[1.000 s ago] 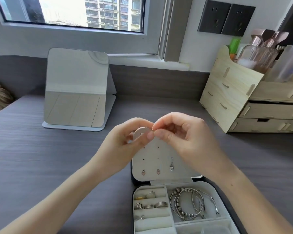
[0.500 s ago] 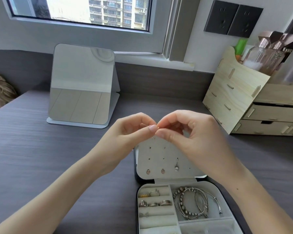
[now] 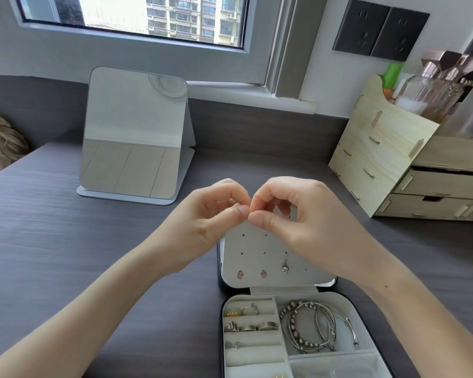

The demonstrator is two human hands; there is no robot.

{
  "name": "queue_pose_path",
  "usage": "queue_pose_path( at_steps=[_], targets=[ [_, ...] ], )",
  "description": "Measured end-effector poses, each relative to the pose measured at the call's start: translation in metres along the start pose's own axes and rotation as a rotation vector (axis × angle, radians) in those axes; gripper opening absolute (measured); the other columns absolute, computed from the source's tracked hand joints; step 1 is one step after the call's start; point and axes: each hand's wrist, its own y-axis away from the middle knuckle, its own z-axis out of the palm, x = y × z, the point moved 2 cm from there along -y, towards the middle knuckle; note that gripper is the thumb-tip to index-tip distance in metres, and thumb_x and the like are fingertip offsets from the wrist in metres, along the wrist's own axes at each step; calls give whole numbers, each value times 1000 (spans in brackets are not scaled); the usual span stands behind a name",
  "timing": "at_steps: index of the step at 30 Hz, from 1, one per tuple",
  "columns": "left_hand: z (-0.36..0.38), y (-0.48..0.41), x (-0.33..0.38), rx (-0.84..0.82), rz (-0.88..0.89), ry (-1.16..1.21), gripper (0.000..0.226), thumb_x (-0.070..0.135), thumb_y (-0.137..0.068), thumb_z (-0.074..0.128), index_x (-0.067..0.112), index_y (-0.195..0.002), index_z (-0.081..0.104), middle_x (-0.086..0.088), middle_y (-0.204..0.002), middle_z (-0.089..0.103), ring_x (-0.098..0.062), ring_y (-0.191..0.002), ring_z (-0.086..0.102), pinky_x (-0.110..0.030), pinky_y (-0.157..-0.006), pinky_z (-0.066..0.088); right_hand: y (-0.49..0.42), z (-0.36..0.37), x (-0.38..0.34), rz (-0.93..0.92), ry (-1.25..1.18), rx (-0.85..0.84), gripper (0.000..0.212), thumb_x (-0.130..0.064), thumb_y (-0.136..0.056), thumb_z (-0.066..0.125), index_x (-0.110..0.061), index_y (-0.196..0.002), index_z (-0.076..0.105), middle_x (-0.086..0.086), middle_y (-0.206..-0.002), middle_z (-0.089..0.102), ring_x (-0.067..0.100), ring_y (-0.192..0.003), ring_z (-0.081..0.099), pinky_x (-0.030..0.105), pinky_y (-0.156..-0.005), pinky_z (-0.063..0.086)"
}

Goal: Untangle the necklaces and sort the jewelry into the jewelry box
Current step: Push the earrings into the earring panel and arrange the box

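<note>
My left hand point(image 3: 213, 214) and my right hand point(image 3: 287, 211) meet fingertip to fingertip above the open jewelry box point(image 3: 222, 336). Both pinch a small jewelry piece point(image 3: 236, 205), which shows only as a thin metal glint and is otherwise hidden by the fingers. Below the hands, the raised lid panel point(image 3: 257, 244) carries two pink studs point(image 3: 240, 274) and a dangling silver earring point(image 3: 285, 267). In the base, rings point(image 3: 266, 326) sit in the padded rolls on the left. Silver bracelets point(image 3: 311, 328) lie in the right compartment.
A folding mirror point(image 3: 134, 132) stands at the back left of the dark wood-grain desk point(image 3: 52, 241). A wooden drawer organizer point(image 3: 380, 159) with glass bottles point(image 3: 432, 91) fills the back right. Something tan and hair-like point(image 3: 0, 143) lies at the far left edge.
A pale round thing seen at my left fingertips a second ago no longer shows. Both hands stay pinched together over the lid, now with fingers curled tighter.
</note>
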Motion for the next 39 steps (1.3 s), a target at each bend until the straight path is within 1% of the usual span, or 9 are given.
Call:
queue_pose_path(
  at_steps=[5,8,13,15,18,21,25,29,39],
  targets=[
    [-1,-1,-3,-12,-23,-34,31,33,-78,56,2,-78,59,-15,-89,52,-43,-85,48,-57,-76,39,0,2,2,-59,17,-55,5,-21,-78,63,-15,-77,63,-16,-70,56,-4,-71,50,7,-68,34],
    [-1,-1,-4,-31,-17,-79,28,33,-77,55,6,-73,59,-7,-87,53,-32,-84,49,-41,-74,40,-1,1,4,-67,27,-95,6,-20,-79,63,-15,-77,63,-15,-70,57,0,-70,50,8,-67,35],
    [-7,-3,-2,5,-10,-78,21,33,-77,51,15,-73,59,2,-76,54,-16,-69,47,-28,-63,38,2,-4,0,-38,-100,-189,9,-23,-79,63,-28,-75,58,-6,-84,65,12,-83,57,19,-73,41],
    [-8,-3,0,-4,-8,-30,21,34,-80,53,15,-74,59,-4,-74,53,-19,-68,45,-25,-64,38,5,-6,-3,-41,-89,-191,9,-26,-78,64,-30,-74,58,-10,-84,63,12,-84,56,17,-73,39],
    [-11,-3,2,-42,-61,53,25,35,-80,56,10,-77,60,-4,-73,58,-15,-69,53,-22,-67,46,11,1,0,-63,174,-102,7,-34,-75,63,-32,-70,59,-15,-78,54,6,-78,47,21,-72,34],
    [-16,-4,3,-72,-144,139,24,35,-74,62,12,-75,65,-2,-79,61,-14,-75,59,-27,-71,51,17,12,5,-108,427,6,12,-42,-72,59,-32,-69,64,-14,-75,50,8,-72,39,29,-65,25],
    [-19,-5,2,-118,-208,238,14,32,-72,70,19,-72,68,-5,-85,64,-18,-80,62,-35,-77,54,21,21,6,-106,481,83,12,-41,-72,59,-32,-68,66,-11,-73,48,15,-68,43,34,-64,24],
    [-22,-4,2,-148,-239,294,18,33,-71,72,15,-77,70,-9,-90,66,-21,-85,64,-35,-76,55,20,23,5,-79,474,130,16,-44,-73,55,-32,-67,65,-12,-71,46,15,-68,42,34,-65,25],
    [-27,-4,-2,-172,-321,398,25,31,-67,75,11,-82,72,-14,-93,68,-25,-82,67,-30,-72,57,17,21,2,-34,521,152,9,-41,-68,63,-33,-63,64,-13,-68,42,13,-67,40,32,-63,20]
  ],
)
